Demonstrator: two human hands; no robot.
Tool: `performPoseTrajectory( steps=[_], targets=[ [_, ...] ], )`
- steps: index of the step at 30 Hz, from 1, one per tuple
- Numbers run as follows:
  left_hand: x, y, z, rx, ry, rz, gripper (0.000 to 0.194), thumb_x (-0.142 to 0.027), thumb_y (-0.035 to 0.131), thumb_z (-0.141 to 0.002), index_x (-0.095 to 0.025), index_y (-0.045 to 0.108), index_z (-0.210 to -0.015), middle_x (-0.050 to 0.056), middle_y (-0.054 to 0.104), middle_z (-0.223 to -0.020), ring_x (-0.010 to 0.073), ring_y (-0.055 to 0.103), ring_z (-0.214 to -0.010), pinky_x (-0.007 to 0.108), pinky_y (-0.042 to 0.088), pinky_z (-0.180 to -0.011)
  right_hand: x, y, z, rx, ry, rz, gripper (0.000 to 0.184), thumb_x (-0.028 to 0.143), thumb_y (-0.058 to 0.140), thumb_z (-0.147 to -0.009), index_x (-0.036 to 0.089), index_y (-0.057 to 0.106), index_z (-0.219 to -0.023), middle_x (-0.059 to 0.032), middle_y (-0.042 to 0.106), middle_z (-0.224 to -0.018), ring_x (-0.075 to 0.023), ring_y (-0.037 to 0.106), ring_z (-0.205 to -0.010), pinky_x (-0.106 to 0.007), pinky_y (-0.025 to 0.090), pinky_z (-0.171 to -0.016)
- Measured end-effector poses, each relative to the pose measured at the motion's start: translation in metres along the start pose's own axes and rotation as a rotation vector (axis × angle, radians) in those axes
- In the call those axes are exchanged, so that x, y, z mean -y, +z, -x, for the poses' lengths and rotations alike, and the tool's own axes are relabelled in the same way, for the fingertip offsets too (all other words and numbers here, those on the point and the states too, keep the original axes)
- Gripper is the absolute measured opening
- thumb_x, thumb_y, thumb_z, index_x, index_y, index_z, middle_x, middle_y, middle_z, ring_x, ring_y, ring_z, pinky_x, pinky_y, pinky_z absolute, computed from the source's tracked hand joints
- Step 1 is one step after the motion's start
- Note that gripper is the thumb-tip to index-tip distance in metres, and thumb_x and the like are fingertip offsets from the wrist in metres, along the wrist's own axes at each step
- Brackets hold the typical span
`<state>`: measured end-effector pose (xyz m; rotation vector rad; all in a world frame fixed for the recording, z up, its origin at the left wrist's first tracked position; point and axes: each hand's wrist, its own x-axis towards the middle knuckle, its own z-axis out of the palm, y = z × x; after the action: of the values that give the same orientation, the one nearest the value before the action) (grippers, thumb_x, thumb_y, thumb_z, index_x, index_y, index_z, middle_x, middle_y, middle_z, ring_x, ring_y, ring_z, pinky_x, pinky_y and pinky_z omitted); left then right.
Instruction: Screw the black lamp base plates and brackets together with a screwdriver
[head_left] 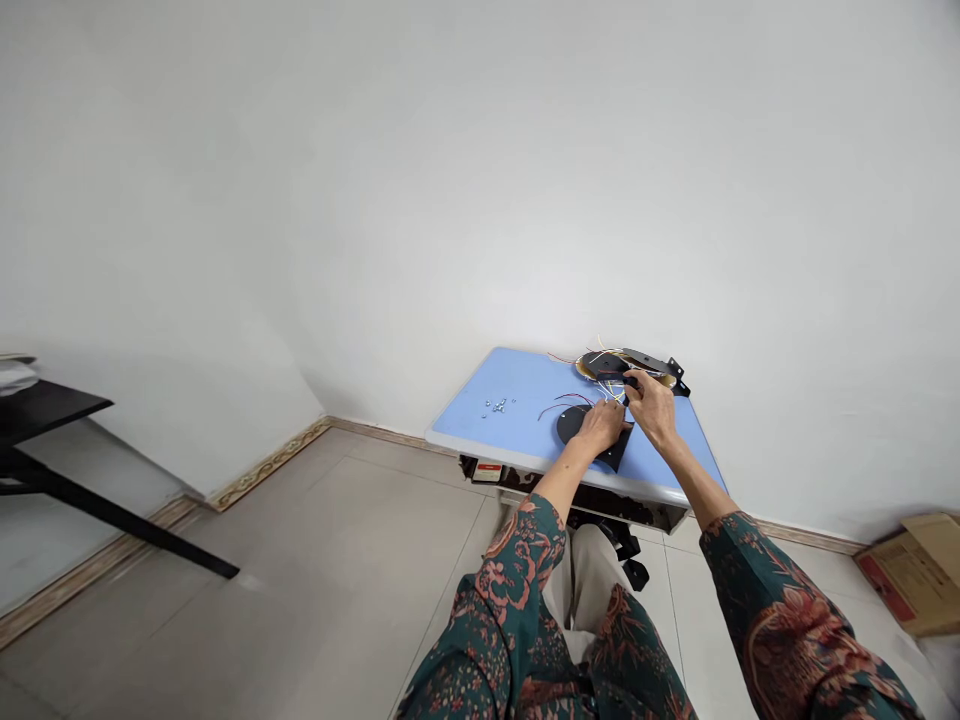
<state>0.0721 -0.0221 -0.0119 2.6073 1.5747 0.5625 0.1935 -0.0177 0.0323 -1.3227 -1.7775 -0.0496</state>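
Observation:
On the blue tabletop lies a black round plate with a curved black bracket attached and thin red and white wires beside it. My left hand rests over this plate, fingers closed against it and hiding its middle. Just above and to the right, my right hand is closed around a dark tool with a black handle, which looks like a screwdriver. Its tip points down near my left fingertips. Behind both hands sit more black round plates with yellowish rims and loose wires.
Several small silver screws are scattered on the table's left part. A black bracket sticks out at the far right edge. Items fill the shelf underneath. A cardboard box stands right, a black table left. The wall is directly behind.

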Motion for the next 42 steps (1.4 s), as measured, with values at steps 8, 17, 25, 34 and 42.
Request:
performPoseTrajectory(
  steps=[8,17,25,34,42],
  targets=[
    [-0.013,-0.002,0.015,-0.041,-0.022,-0.013,0.026,-0.033,0.055,-0.099,-0.013,0.064,-0.114,0.015,0.064,-0.121,0.0286,0.058,-0.115,0.037,0.05,-0.097,0.005,-0.01,0.012,-0.019,-0.044,0.069,0.026,0.023,0.056,-0.084,0.022,0.073,-0.103,-0.0071,0.067,-0.086,-0.0215,0.06,-0.071,-0.034,0.044,-0.073],
    [-0.011,-0.006,0.018,-0.029,-0.027,-0.006,0.022,-0.017,0.049,-0.097,-0.013,0.065,-0.113,0.016,0.064,-0.12,0.0271,0.06,-0.115,0.036,0.052,-0.096,-0.001,-0.009,0.016,0.064,-0.06,-0.185,0.041,0.014,0.048,-0.08,0.023,0.061,-0.117,-0.0029,0.072,-0.082,-0.0218,0.066,-0.074,-0.032,0.048,-0.072],
    [-0.016,-0.004,0.01,-0.005,-0.041,-0.02,0.031,-0.03,0.052,-0.098,-0.011,0.06,-0.121,0.018,0.064,-0.123,0.03,0.061,-0.118,0.038,0.053,-0.097,0.006,-0.006,0.012,-0.051,-0.07,-0.064,0.022,0.032,0.059,-0.085,0.021,0.072,-0.099,-0.0051,0.064,-0.08,-0.0203,0.058,-0.07,-0.034,0.049,-0.071],
    [-0.016,-0.01,0.012,0.022,-0.001,-0.058,0.026,-0.032,0.051,-0.101,-0.013,0.06,-0.115,0.016,0.064,-0.121,0.0287,0.061,-0.116,0.038,0.053,-0.095,-0.017,-0.032,0.019,-0.472,0.231,-0.556,0.031,0.033,0.065,-0.081,0.019,0.07,-0.107,-0.0036,0.071,-0.089,-0.0167,0.064,-0.073,-0.035,0.056,-0.073],
    [-0.024,-0.01,0.013,0.036,0.079,-0.079,0.026,-0.009,0.036,-0.101,-0.012,0.06,-0.111,0.016,0.066,-0.11,0.0264,0.063,-0.107,0.036,0.053,-0.088,-0.068,-0.033,0.068,-0.668,0.583,-0.94,0.043,0.034,0.085,-0.064,0.016,0.069,-0.101,-0.0008,0.07,-0.083,-0.014,0.068,-0.076,-0.029,0.057,-0.069]
  ],
)
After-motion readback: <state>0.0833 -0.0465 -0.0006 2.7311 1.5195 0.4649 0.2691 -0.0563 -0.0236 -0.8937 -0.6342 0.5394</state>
